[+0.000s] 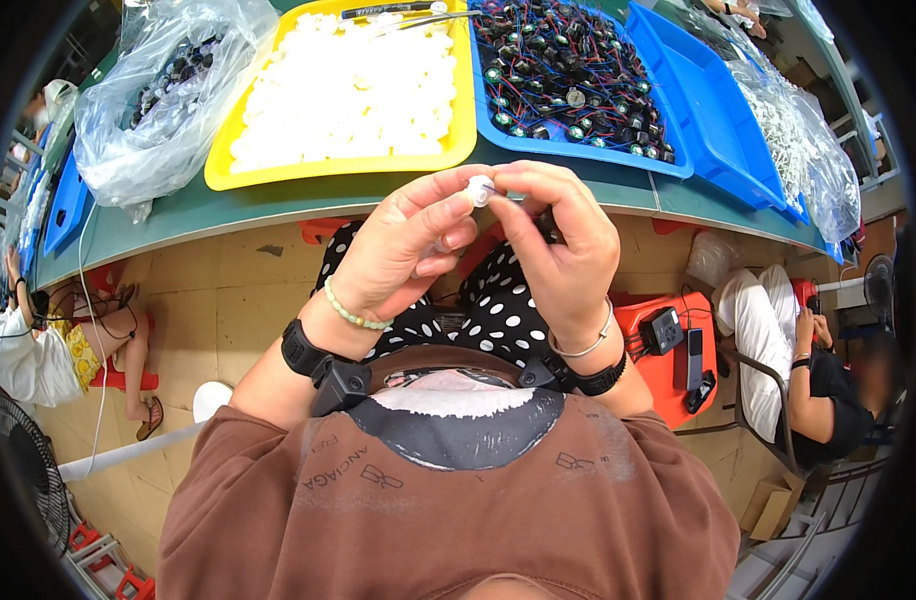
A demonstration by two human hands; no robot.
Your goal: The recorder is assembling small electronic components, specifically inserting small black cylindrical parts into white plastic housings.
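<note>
My left hand (423,235) pinches a small round white plastic part (479,191) between thumb and forefinger, with the other fingers curled in. Close against its right side, my right hand (558,220) has thumb and fingertips pressed together. Something thin and dark shows at those right fingertips, too small to name. Both hands are raised just in front of the table's near edge. Beyond them a yellow tray (218,172) holds a heap of white parts, bright and washed out. Beside it a blue tray (683,165) is filled with small black round components with red and blue wires.
A clear plastic bag (108,170) with dark parts lies at the left on the green table (308,199). Another blue tray (723,125) and a bag of white pieces (793,120) stand right. Below are a red stool (643,322) with devices and seated people on both sides.
</note>
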